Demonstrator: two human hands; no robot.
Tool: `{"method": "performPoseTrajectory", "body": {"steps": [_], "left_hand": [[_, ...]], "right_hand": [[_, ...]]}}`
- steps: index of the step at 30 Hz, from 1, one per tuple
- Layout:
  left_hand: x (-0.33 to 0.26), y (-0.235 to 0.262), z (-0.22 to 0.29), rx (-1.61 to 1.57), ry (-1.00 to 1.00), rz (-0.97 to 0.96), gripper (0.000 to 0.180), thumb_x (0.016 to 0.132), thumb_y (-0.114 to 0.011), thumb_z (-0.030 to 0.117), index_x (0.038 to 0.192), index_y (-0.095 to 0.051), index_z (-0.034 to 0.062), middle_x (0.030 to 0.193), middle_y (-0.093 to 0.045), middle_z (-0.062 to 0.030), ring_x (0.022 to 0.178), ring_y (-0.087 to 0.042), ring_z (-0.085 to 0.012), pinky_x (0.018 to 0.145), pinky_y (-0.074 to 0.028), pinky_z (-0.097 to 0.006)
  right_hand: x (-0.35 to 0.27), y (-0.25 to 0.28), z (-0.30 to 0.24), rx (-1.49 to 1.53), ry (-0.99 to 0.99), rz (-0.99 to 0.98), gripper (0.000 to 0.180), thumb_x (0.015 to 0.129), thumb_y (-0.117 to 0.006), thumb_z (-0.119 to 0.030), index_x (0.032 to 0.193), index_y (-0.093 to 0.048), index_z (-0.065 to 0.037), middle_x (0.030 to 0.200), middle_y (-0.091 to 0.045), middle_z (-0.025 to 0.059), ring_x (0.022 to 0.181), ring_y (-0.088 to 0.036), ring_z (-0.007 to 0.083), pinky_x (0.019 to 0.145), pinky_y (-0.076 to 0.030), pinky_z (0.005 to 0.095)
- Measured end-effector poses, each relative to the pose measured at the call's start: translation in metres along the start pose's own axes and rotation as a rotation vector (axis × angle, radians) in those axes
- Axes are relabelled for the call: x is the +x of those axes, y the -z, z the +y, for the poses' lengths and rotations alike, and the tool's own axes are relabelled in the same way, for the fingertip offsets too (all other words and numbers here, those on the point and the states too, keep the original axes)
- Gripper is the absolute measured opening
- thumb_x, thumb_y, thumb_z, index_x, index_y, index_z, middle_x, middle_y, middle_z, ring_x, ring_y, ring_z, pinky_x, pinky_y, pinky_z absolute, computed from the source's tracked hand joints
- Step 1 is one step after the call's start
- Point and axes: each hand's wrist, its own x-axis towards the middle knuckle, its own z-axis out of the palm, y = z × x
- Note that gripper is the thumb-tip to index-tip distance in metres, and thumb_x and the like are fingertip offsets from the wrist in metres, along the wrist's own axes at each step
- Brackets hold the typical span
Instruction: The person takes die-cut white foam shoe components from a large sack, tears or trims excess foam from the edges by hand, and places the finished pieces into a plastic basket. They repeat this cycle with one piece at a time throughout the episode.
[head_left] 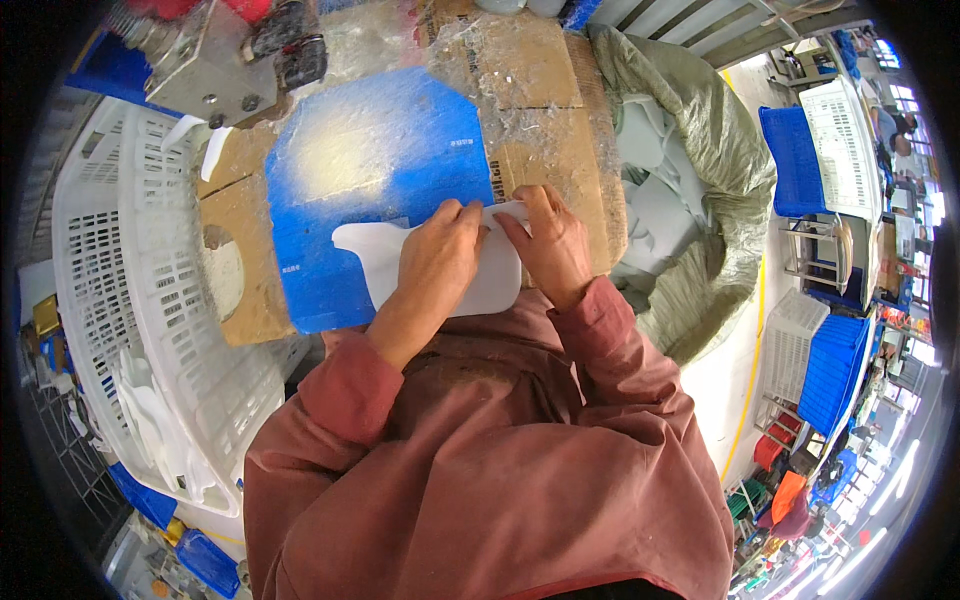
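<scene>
A smooth white plastic piece [495,285], broad with a narrow lip jutting to the left, is held between my two hands above the near edge of a blue sheet [430,125]. The fingers of my left hand [440,260] are curled over its upper middle. At its upper right edge, my right hand [550,240] pinches it between thumb and fingers. The two hands are close together, and part of the piece is hidden beneath the left one. Pale dust coats the sheet's upper middle.
Worn cardboard [545,75] lies under the sheet. To the right, an olive woven bag [720,100] holds several white pieces [680,205]. A white slatted crate [95,230] with white pieces in it stands at left. A metal machine block [215,75] juts in at upper left.
</scene>
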Motion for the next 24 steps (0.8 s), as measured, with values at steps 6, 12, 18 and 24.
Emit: {"method": "performPoseTrajectory", "body": {"steps": [6, 12, 18, 24], "left_hand": [[0.001, -0.012, -0.005, 0.009, 0.053, 0.003, 0.024, 0.093, -0.072, 0.015, 0.113, -0.073, 0.0023, 0.096, -0.067, -0.0138, 0.084, -0.068, -0.0363, 0.071, -0.054, -0.046], [0.0, -0.015, -0.005, -0.038, -0.02, 0.135, 0.014, 0.095, -0.069, 0.017, 0.101, -0.071, 0.005, 0.088, -0.063, -0.0117, 0.078, -0.068, -0.0332, 0.066, -0.055, -0.045], [0.001, -0.017, -0.004, -0.017, -0.012, 0.166, 0.012, 0.093, -0.071, 0.016, 0.096, -0.071, 0.0051, 0.087, -0.062, -0.0107, 0.077, -0.068, -0.0323, 0.066, -0.055, -0.044], [0.003, -0.017, -0.003, -0.002, -0.009, 0.17, 0.012, 0.093, -0.072, 0.016, 0.091, -0.068, 0.0055, 0.086, -0.062, -0.0103, 0.077, -0.068, -0.0322, 0.065, -0.055, -0.043]], "right_hand": [[-0.018, 0.0, 0.012, 0.553, -0.383, 0.054, 0.014, 0.098, -0.072, -0.01, 0.106, -0.067, -0.001, 0.08, -0.066, 0.0037, 0.066, -0.058, 0.0093, 0.057, -0.047, 0.0272], [-0.02, 0.0, 0.024, 0.675, -0.565, 0.029, 0.01, 0.099, -0.072, -0.01, 0.102, -0.069, -0.001, 0.082, -0.066, -0.0005, 0.068, -0.057, 0.0044, 0.058, -0.045, 0.0224], [-0.012, -0.007, 0.026, 0.551, -0.415, 0.115, 0.009, 0.097, -0.073, -0.009, 0.099, -0.069, -0.001, 0.079, -0.067, -0.0003, 0.069, -0.061, 0.007, 0.063, -0.05, 0.0249], [-0.009, -0.003, 0.021, 0.339, -0.375, 0.102, 0.009, 0.093, -0.074, -0.009, 0.096, -0.068, -0.002, 0.08, -0.069, 0.0141, 0.072, -0.069, 0.0257, 0.066, -0.054, 0.0354]]}}
